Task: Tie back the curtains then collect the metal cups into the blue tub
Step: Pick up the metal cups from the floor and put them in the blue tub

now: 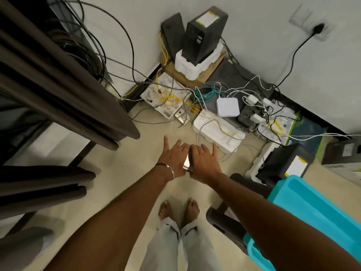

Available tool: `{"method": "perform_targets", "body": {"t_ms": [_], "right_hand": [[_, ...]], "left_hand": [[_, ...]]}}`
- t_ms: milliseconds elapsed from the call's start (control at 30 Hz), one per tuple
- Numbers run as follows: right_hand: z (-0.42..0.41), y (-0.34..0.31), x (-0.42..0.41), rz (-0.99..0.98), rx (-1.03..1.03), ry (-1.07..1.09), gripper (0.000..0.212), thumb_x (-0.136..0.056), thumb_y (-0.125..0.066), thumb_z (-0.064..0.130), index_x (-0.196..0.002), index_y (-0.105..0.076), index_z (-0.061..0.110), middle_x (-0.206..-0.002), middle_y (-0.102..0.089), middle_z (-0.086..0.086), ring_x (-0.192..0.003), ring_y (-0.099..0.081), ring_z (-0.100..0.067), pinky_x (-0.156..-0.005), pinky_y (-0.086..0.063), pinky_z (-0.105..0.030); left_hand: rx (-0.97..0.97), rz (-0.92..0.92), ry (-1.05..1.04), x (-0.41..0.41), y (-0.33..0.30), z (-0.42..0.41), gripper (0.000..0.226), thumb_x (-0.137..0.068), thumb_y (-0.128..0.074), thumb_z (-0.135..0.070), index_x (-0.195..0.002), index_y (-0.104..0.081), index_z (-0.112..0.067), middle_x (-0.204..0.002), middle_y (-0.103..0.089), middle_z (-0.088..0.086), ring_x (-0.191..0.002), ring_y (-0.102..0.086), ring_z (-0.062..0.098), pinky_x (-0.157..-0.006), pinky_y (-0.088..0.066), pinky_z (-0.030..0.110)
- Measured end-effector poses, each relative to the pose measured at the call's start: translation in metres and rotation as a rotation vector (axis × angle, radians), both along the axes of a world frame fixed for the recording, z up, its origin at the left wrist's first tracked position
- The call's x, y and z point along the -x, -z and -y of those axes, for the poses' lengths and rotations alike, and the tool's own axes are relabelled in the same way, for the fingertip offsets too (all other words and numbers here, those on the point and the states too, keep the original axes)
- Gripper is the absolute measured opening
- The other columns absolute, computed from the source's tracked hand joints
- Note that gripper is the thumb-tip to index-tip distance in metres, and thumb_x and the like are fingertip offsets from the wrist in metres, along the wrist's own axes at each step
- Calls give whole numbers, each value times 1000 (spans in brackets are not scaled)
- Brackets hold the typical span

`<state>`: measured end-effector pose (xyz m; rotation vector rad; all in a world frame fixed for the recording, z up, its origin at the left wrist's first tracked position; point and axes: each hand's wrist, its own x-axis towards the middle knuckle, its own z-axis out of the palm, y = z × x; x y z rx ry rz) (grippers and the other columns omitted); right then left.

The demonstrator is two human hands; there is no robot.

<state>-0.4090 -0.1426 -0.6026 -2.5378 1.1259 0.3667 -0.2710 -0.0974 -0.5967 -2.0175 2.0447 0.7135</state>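
A shiny metal cup point(187, 163) is held in mid-air between my two hands, above the beige floor. My left hand point(172, 158), with a bangle on its wrist, presses on the cup's left side with its fingers straight and spread. On the other side my right hand point(204, 163) presses against it, fingers also stretched forward. Most of the cup is hidden between the palms. The blue tub point(312, 208) sits at the lower right, under my right forearm. Dark brown curtains point(58, 79) hang at the left, with more folds point(39, 184) lower down.
A tangle of cables, a white router point(227, 106), power strips and foam blocks point(216, 130) fills the floor corner ahead. Black boxes point(203, 32) stand against the wall. A dark chair point(224, 218) is beside the tub. My bare feet point(178, 210) are below the hands.
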Motion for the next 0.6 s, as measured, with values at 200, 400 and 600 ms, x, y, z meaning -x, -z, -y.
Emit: {"method": "perform_targets", "body": {"t_ms": [200, 400, 600], "right_hand": [[-6, -65, 27, 15, -9, 51, 92, -66, -77, 39, -142, -32, 16, -137, -49, -3, -140, -32, -30, -118, 3, -60], [-7, -103, 80, 11, 18, 121, 95, -67, -78, 42, -145, -29, 16, -143, -45, -4, -144, -27, -32, -118, 2, -62], [1, -124, 157, 28, 56, 199, 97, -66, -77, 46, -145, -29, 17, -145, -40, -5, -141, -28, -28, -118, 2, -58]], "left_hand": [[35, 38, 57, 26, -54, 1, 91, -75, -71, -44, -148, -25, -17, -152, -35, -5, -151, -11, 20, -111, 9, 69], [70, 73, 156, 76, -92, 12, 89, -76, -68, -48, -148, -26, -18, -151, -36, -4, -150, -15, 22, -111, 3, 71], [137, 84, 230, 146, -108, 30, 87, -75, -64, -55, -147, -29, -20, -150, -37, -2, -148, -20, 21, -110, 0, 73]]}}
